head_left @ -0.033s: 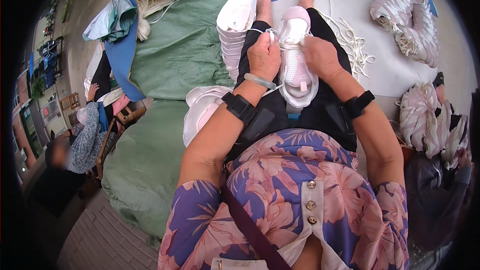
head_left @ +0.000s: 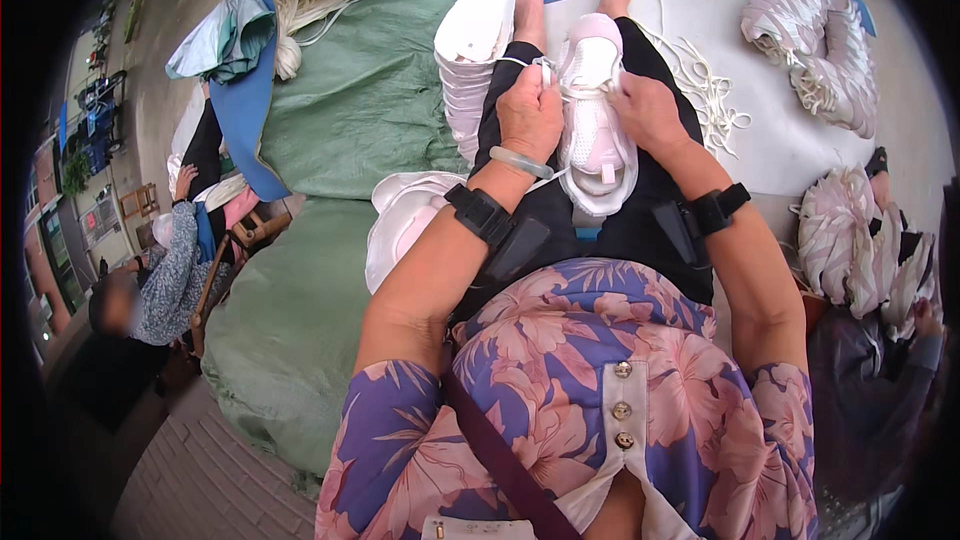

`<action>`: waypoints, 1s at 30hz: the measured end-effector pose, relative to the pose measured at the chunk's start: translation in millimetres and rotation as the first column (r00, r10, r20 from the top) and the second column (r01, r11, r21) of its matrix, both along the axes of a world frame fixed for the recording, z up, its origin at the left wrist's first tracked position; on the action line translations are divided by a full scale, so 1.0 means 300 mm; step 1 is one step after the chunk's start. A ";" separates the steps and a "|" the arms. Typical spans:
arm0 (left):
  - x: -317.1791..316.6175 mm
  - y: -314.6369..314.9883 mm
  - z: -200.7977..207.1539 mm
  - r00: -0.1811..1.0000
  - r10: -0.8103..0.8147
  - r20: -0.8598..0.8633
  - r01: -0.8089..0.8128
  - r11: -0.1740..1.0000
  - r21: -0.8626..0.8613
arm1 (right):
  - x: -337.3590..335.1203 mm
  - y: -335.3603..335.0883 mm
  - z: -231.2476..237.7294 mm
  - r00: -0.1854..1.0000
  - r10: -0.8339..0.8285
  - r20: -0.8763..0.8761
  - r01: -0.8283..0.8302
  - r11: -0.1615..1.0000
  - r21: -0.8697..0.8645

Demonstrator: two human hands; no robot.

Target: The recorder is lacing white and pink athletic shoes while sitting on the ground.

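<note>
A pale pink and white shoe upper [head_left: 594,130] rests lengthwise between my thighs, its pink toe toward my feet. My left hand [head_left: 531,115] is closed on a white shoelace [head_left: 546,68] at the upper's left side, and a length of it trails below the hand. My right hand [head_left: 650,116] is closed at the opposite side, its fingertips pinching the lace beside the eyelets. The exact grip there is partly hidden by the fingers.
To the left, a stack of white uppers [head_left: 468,70] and another pale upper [head_left: 402,225] lie on green sheeting [head_left: 350,90]. Loose white laces [head_left: 705,105] lie on the right. Bundled uppers [head_left: 815,45] sit farther right. Other people sit at both sides.
My right hand, blurred by motion before, now shows sharply and sits slightly to the right. The left hand and the shoe upper have barely moved.
</note>
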State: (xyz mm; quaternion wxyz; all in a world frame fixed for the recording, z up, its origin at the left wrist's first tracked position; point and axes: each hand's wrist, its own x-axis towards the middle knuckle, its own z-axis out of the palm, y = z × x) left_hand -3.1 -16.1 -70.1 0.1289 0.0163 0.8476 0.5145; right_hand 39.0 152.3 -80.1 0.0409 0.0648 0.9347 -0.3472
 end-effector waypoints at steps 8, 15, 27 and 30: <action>-0.004 0.016 -0.012 0.999 0.021 -0.041 -0.022 1.000 -0.003 | 0.040 0.036 0.039 0.809 -0.098 0.579 0.557 0.440 -0.704; 0.000 -0.013 -0.030 0.998 -0.053 -0.012 0.054 0.998 0.027 | 0.017 0.065 0.084 0.840 -0.071 0.538 0.438 0.673 -0.596; 0.004 -0.005 -0.012 0.996 -0.086 -0.001 0.086 0.996 0.001 | 0.034 0.012 0.066 0.997 0.034 -0.072 -0.033 0.999 0.023; 0.012 0.011 -0.012 0.995 -0.052 -0.083 0.053 0.999 0.011 | 0.011 -0.010 0.065 0.967 0.220 -0.130 -0.193 0.962 0.192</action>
